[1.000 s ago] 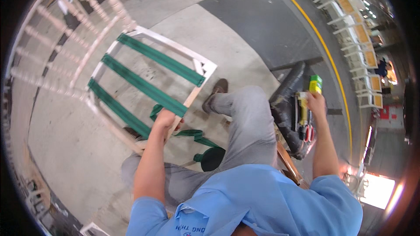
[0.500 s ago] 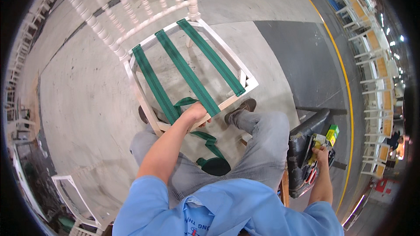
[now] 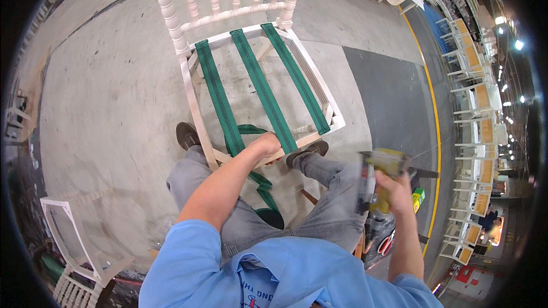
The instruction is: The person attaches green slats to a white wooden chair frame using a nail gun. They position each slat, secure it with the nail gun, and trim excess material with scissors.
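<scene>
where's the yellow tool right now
The yellow tool is right of centre in the head view, held in the right hand, near the red-handled scissors.

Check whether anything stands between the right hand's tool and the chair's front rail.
In this view the right leg lies between the tool in the right hand and the front rail; its height against the tool is unclear. Nothing else visible is between; the left hand grips the rail, beside the middle strap.

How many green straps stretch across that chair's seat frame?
3: left strap, middle strap and right strap, each running back to front. The left hand may hide other webbing.
</scene>
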